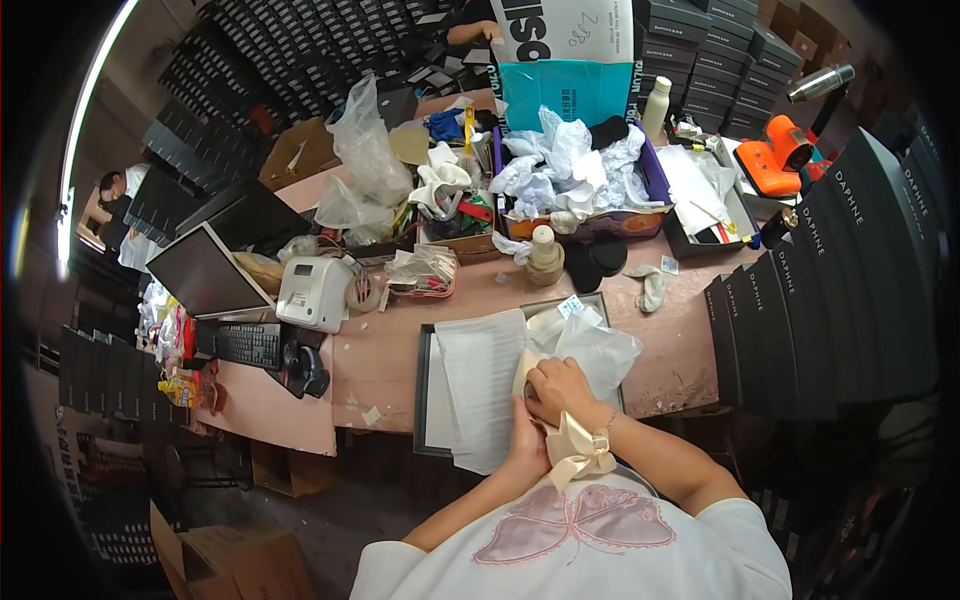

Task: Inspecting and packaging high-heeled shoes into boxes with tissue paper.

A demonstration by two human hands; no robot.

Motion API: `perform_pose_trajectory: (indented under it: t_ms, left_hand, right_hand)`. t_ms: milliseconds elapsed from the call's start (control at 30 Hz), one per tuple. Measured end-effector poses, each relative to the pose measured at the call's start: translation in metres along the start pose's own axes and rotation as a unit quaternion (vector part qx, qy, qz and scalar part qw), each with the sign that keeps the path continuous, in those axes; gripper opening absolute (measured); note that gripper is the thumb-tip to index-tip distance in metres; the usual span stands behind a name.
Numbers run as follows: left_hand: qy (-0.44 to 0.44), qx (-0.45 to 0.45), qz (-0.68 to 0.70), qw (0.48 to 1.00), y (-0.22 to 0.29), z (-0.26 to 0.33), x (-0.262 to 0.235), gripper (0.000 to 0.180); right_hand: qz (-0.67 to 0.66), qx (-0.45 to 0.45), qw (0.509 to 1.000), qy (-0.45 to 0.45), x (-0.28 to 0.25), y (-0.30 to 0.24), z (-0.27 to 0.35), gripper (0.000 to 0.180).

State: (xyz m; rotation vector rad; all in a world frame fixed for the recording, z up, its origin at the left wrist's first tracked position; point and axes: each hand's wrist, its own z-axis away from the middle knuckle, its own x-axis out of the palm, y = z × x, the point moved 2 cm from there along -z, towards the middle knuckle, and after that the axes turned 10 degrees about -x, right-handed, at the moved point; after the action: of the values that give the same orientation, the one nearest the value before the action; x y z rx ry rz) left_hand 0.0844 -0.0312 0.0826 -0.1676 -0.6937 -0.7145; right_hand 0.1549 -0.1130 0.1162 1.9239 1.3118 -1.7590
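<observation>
A cream shoe with a large bow (578,448) is held close in front of my body, over the near edge of the table. My left hand (527,436) grips it from the left side. Across its top, my right hand (560,388) is closed, and the fingers hide much of the shoe. Beneath and beyond my hands lies an open dark-rimmed shoebox (424,385). White tissue paper (480,365) spreads over the box's left part and hangs over its near edge. At the right side of the box rests a translucent plastic bag (603,352), beside a white wrapped item (545,326).
Tall stacks of dark shoeboxes (815,290) stand close on the right. A purple crate (655,180) of crumpled paper and a beige bottle (544,262) are beyond. To the left are a label printer (313,293), monitor (208,270) and keyboard (248,345). Another person (118,200) is far left.
</observation>
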Motion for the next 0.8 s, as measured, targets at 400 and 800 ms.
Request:
perform_pose_trajectory:
  t_ms: [400,800]
  left_hand:
    - [0.009,0.067,0.004,0.998,0.033,-0.023,-0.042,0.061]
    - [0.048,0.117,0.017,0.992,0.027,-0.025,-0.030,0.058]
  right_hand:
    - [-0.104,0.100,0.987,0.074,0.005,0.068,0.045,0.024]
    - [-0.177,0.110,0.977,0.042,0.027,0.041,0.028,0.037]
